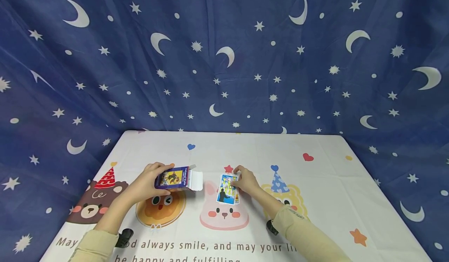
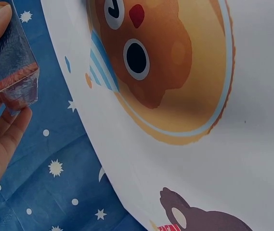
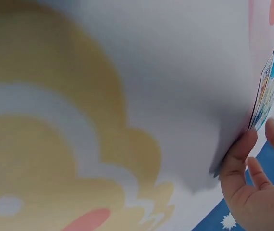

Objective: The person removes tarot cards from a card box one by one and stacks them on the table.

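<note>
A dark blue backdrop [image 1: 259,59] printed with white moons and stars fills the upper part and both sides of the head view. In front of it stands the worktop [image 1: 326,192], its white cover printed with cartoon faces and a line of lettering along the near side. Two pale sleeves reach in from the near side, the right sleeve [image 1: 308,234] showing more cloth than the left sleeve [image 1: 94,246]. Of the printed figures, the brown bear [image 1: 91,205] lies farthest left, the pink rabbit [image 1: 224,219] near the middle, and the round orange face [image 1: 161,211] between them. The left hand [image 1: 149,182] grips the closed end of a dark blue card box [image 1: 172,178] with thumb and fingers on opposite sides; the box is held over the orange face, picture side up. The right hand [image 1: 247,181] has bent fingers and thumb at the right side of some loose cards [image 1: 228,190]; whether they pinch them I cannot tell. Those cards lie over the rabbit, to the right of the box and apart from it, slightly fanned, the top one showing a dark figure on blue. Smaller is the box's white flap [image 1: 197,181], unfolded toward the cards. A small red star [image 1: 228,169] is printed just beyond the cards.
</note>
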Action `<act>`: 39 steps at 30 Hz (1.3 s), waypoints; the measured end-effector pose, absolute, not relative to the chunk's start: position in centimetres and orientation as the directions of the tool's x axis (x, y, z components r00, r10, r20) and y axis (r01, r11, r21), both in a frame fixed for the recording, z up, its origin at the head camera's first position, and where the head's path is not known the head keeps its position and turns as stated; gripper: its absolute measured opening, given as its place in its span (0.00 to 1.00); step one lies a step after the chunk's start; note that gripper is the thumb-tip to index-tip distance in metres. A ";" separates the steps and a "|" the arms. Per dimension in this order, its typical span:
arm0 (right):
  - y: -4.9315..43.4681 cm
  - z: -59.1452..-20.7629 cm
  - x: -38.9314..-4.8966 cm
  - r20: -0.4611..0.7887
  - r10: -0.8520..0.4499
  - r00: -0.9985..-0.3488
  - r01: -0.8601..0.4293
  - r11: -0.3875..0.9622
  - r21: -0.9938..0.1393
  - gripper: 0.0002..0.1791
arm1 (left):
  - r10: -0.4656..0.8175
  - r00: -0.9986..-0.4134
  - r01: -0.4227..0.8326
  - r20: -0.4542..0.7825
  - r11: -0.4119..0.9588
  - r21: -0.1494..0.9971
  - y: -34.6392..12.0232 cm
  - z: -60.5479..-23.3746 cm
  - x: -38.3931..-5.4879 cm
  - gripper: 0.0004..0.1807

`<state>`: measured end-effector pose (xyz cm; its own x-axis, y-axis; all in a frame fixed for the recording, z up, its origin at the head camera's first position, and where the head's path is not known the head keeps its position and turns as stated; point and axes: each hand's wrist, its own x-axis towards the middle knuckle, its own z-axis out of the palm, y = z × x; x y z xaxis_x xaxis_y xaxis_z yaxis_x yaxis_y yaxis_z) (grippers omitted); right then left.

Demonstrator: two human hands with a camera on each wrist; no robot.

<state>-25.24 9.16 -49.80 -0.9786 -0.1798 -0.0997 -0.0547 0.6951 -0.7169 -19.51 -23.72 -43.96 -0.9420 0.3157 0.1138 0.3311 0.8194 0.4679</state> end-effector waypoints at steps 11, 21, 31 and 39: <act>10.3 -49.5 -23.7 -0.069 -0.216 -0.974 -0.157 0.861 -0.484 0.41 | 0.311 -0.945 0.322 0.105 0.821 0.471 -23.8 -44.0 -19.5 0.43; 10.6 -49.3 -22.8 -0.062 -0.331 -0.942 -0.266 0.843 -0.467 0.46 | 0.321 -0.941 0.333 0.109 0.820 0.465 -23.7 -43.8 -19.4 0.43; 10.5 -49.3 -23.1 -0.065 -0.314 -0.947 -0.258 0.866 -0.428 0.40 | 0.319 -0.942 0.329 0.102 0.821 0.467 -23.8 -43.9 -19.4 0.43; 10.8 -49.1 -23.4 -0.085 -0.341 -0.936 -0.273 0.857 -0.437 0.39 | 0.317 -0.944 0.323 0.094 0.822 0.470 -23.8 -43.8 -19.4 0.43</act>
<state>-23.40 10.84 -49.10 -0.9361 -0.3414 -0.0851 -0.2729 0.8573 -0.4365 -19.44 -23.83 -43.78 -0.9438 0.3169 0.0940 0.3227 0.8217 0.4697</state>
